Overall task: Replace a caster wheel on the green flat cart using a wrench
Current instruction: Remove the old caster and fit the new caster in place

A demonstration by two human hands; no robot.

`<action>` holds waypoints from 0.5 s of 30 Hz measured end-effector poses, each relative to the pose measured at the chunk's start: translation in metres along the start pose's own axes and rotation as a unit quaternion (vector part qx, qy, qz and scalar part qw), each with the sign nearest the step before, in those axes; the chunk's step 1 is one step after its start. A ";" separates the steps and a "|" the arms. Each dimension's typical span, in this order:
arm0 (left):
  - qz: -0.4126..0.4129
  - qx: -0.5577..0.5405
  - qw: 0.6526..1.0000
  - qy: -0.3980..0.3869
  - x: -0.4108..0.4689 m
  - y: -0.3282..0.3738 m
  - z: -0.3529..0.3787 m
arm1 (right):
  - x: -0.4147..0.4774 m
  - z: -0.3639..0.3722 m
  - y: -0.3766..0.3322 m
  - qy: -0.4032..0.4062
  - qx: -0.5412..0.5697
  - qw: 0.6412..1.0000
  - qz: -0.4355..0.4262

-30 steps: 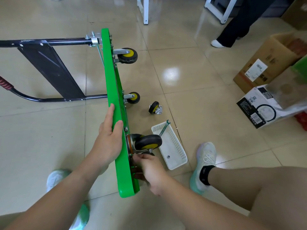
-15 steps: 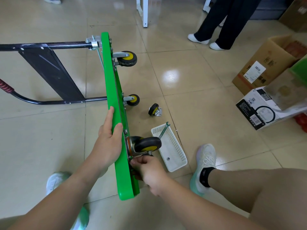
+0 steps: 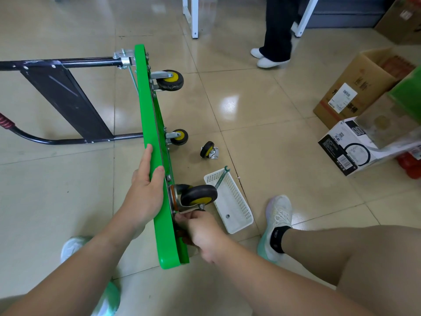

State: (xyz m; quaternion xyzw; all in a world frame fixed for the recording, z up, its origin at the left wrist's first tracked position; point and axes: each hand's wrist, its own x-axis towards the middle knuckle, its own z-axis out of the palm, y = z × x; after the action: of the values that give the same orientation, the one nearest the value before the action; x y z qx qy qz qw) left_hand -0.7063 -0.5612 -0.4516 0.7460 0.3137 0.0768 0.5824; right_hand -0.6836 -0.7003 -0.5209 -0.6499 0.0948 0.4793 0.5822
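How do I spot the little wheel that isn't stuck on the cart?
Find the big green cart standing on edge in the middle of the floor. Just right of it, beyond the white basket, a small caster lies alone. The three other wheels sit on the cart; this one touches only floor.

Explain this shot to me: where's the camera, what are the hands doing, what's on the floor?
There is no robot here, only a person working with bare hands. The single view comes from a camera worn on their head, looking down. The green cart stands on its edge on the tiled floor. The left hand grips the cart's upper edge to steady it. The right hand has its fingers curled at the mounting plate of the nearest caster; what they pinch is hidden. On the floor lie a loose caster and a white basket with a wrench leaning in it. Boxes sit at far right.
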 end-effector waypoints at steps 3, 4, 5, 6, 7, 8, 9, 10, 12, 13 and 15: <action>-0.005 -0.003 1.000 0.001 -0.001 0.000 0.001 | 0.002 -0.001 0.001 0.007 -0.008 1.000 -0.007; -0.007 -0.003 1.000 0.001 -0.001 0.000 0.001 | 0.002 -0.001 0.001 0.008 -0.010 1.000 -0.001; -0.010 -0.004 1.000 0.001 0.000 0.000 0.001 | 0.003 -0.001 0.002 0.007 -0.004 1.000 0.009; -0.010 -0.005 1.000 0.002 0.000 0.000 0.001 | 0.004 -0.001 0.003 0.004 0.004 1.000 0.017; -0.009 -0.006 1.000 0.003 0.000 0.000 0.001 | 0.004 -0.001 0.004 0.001 0.006 1.000 0.017; -0.008 -0.006 1.000 0.003 0.000 -0.001 0.000 | 0.004 -0.002 0.005 0.004 0.005 1.000 0.009; -0.007 -0.004 1.000 0.004 0.001 -0.002 0.000 | 0.005 -0.003 0.007 0.006 0.002 1.000 -0.002; -0.004 -0.002 1.000 0.003 0.001 -0.002 0.000 | 0.006 -0.003 0.008 0.006 0.004 1.000 -0.009; 0.000 -0.001 1.000 0.000 0.001 -0.002 -0.001 | 0.005 -0.003 0.007 0.007 0.011 1.000 -0.006; 0.000 -0.002 1.000 -0.001 0.000 -0.002 0.000 | 0.006 -0.003 0.007 0.004 0.020 1.000 0.002; 0.000 -0.004 1.000 0.002 0.000 -0.002 0.000 | 0.006 -0.003 0.006 -0.005 0.030 0.999 0.011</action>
State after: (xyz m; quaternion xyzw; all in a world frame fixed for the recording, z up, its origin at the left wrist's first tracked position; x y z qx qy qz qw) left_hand -0.7068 -0.5605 -0.4535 0.7435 0.3145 0.0795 0.5848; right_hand -0.6826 -0.7018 -0.5296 -0.6289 0.1137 0.4856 0.5964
